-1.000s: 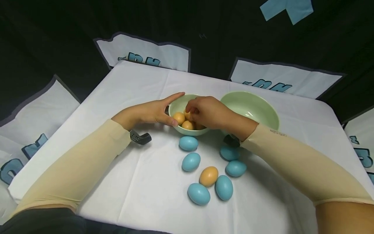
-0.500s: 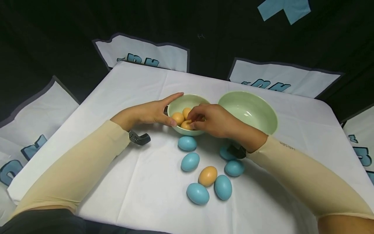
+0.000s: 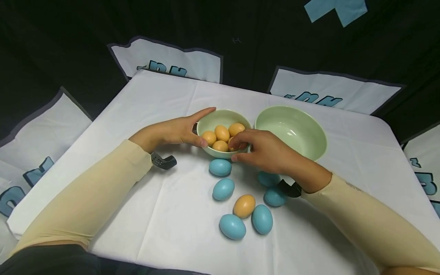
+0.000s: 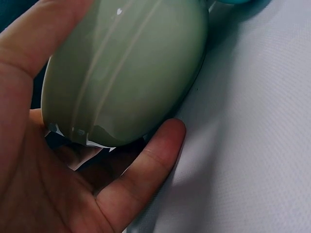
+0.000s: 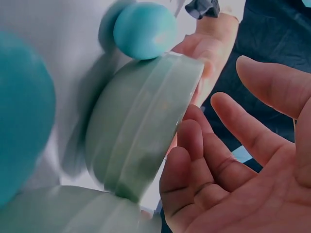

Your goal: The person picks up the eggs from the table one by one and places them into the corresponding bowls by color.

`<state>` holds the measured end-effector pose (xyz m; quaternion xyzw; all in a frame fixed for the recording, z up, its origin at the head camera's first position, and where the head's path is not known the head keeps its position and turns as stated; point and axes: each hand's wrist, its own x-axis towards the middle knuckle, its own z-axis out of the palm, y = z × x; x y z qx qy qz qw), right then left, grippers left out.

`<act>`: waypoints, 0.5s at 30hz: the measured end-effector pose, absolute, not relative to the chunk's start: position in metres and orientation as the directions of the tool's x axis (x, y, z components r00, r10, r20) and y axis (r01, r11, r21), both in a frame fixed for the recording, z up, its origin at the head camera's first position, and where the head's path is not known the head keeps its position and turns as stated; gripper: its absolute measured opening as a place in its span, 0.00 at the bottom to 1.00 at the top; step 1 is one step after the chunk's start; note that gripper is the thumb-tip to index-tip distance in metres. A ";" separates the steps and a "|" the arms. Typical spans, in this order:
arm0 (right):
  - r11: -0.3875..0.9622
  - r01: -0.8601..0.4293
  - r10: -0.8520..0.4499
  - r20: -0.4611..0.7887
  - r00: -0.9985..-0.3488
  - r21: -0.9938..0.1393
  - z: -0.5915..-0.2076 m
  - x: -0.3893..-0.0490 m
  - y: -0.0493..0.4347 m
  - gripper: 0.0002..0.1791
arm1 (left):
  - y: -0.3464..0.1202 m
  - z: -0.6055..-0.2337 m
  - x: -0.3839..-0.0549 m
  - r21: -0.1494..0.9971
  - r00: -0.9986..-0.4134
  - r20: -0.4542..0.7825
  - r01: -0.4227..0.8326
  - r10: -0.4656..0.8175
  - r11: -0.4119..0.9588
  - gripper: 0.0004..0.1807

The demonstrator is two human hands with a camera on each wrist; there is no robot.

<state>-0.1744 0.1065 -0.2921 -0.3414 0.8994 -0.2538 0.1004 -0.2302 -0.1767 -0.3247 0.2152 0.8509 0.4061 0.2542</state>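
Note:
My left hand (image 3: 177, 130) holds the smaller light green bowl (image 3: 207, 124) at its left side, thumb at the near rim and a finger along the far rim. In the left wrist view, its fingers spread round the bowl's glossy outer wall (image 4: 136, 77). Several yellow-orange eggs (image 3: 222, 133) lie inside. Over the bowl's right rim is my right hand (image 3: 266, 151), its fingers loosely bent and partly covering an egg. The right wrist view shows nothing held in that hand (image 5: 238, 179). A blue egg (image 3: 220, 167) sits just in front of the bowl.
A larger light green bowl (image 3: 292, 131) stands to the right. Several blue eggs (image 3: 232, 227) and one yellow-orange egg (image 3: 244, 206) lie on the white cloth (image 3: 178, 214) nearer me. Dark curtains (image 3: 240, 42) hang behind the table.
My right hand has drawn back rightward and toward me from the middle of the smaller bowl, uncovering more eggs. My left hand stays at the bowl.

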 end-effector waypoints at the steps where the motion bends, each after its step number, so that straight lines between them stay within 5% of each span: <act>1: 0.633 -0.570 -0.671 -0.004 -0.742 -0.525 -0.292 -0.173 0.108 0.16 | -0.177 -0.324 -0.230 0.799 -0.778 -0.259 0.161 0.572 0.580 0.58; 15: 0.572 -0.608 -0.712 0.036 -0.701 -0.550 -0.293 -0.151 0.125 0.18 | -0.176 -0.323 -0.230 0.797 -0.780 -0.266 0.153 0.567 0.584 0.58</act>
